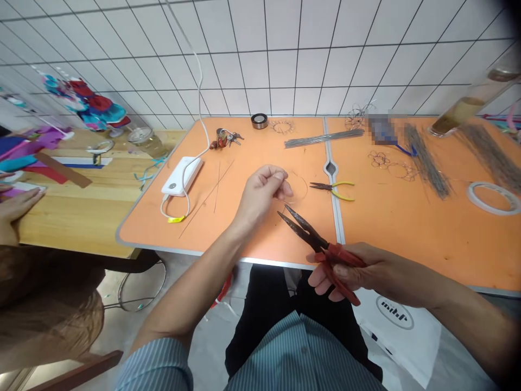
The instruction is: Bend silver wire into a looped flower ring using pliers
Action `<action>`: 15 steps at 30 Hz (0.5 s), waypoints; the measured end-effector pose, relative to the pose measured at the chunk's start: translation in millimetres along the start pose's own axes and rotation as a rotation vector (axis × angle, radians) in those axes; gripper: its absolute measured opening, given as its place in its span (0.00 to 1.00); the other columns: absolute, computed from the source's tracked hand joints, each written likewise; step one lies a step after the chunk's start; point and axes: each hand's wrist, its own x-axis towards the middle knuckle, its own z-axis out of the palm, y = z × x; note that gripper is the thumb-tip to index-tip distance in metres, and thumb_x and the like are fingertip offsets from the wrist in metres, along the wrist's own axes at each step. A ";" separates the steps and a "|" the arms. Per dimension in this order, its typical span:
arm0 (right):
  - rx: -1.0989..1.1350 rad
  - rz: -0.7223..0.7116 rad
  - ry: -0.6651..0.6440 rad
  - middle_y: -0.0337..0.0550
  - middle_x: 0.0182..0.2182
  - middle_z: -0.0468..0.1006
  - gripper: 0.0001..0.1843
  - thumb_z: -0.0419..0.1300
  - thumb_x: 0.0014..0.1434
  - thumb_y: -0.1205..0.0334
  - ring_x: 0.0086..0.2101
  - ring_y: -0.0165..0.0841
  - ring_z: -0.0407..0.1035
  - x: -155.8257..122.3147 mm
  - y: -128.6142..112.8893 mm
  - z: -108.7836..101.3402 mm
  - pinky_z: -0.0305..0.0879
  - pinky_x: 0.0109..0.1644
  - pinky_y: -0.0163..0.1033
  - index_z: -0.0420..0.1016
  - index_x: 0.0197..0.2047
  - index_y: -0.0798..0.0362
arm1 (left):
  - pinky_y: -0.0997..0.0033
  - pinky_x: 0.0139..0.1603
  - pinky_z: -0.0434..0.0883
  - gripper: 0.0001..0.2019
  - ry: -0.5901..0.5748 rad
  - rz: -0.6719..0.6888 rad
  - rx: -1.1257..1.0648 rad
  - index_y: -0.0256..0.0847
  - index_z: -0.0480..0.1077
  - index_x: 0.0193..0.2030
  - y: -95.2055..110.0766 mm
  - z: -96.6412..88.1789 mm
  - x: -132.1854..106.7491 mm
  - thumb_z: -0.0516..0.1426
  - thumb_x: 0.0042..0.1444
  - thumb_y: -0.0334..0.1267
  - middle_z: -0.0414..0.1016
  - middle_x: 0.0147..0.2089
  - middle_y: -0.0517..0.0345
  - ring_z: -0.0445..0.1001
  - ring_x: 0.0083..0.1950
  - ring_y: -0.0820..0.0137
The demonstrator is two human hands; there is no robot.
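My left hand is closed in a pinch above the orange table. From its fingertips a thin wire bends out in a curve to the right. My right hand grips the red handles of a pair of long-nose pliers. The dark jaws of these pliers are slightly apart and point toward my left hand, near the wire's lower end; whether they touch it I cannot tell. Beyond them lies a smaller pair of yellow-handled pliers, across the table's metal seam.
A white power bank with a cable lies left, near loose straight wires. Behind are keys, a tape roll and a wire bundle. More wire bundles and a white ring lie right. Another person's hand is far left.
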 end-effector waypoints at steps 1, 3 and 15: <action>0.009 0.000 -0.015 0.54 0.59 0.84 0.23 0.64 0.78 0.45 0.55 0.42 0.82 -0.2 -0.3 2.3 0.78 0.59 0.50 0.79 0.67 0.50 | 0.77 0.30 0.66 0.07 -0.010 -0.027 -0.016 0.41 0.77 0.36 -2.0 1.0 -8.0 0.63 0.68 0.37 0.78 0.26 0.59 0.69 0.25 0.75; 0.025 -0.004 -0.037 0.55 0.59 0.84 0.24 0.63 0.78 0.45 0.55 0.42 0.82 -0.2 -1.0 6.1 0.79 0.61 0.51 0.78 0.67 0.51 | 0.76 0.30 0.64 0.07 -0.017 -0.053 -0.048 0.41 0.76 0.37 -6.1 2.5 -22.0 0.63 0.67 0.39 0.77 0.25 0.60 0.69 0.24 0.75; 0.135 -0.006 -0.072 0.59 0.56 0.86 0.28 0.71 0.72 0.46 0.52 0.41 0.85 7.8 -3.8 33.2 0.84 0.53 0.44 0.76 0.66 0.55 | 0.77 0.21 0.51 0.21 0.085 -0.005 -0.229 0.38 0.75 0.38 -0.8 3.6 -65.1 0.75 0.52 0.51 0.62 0.20 0.70 0.53 0.19 0.80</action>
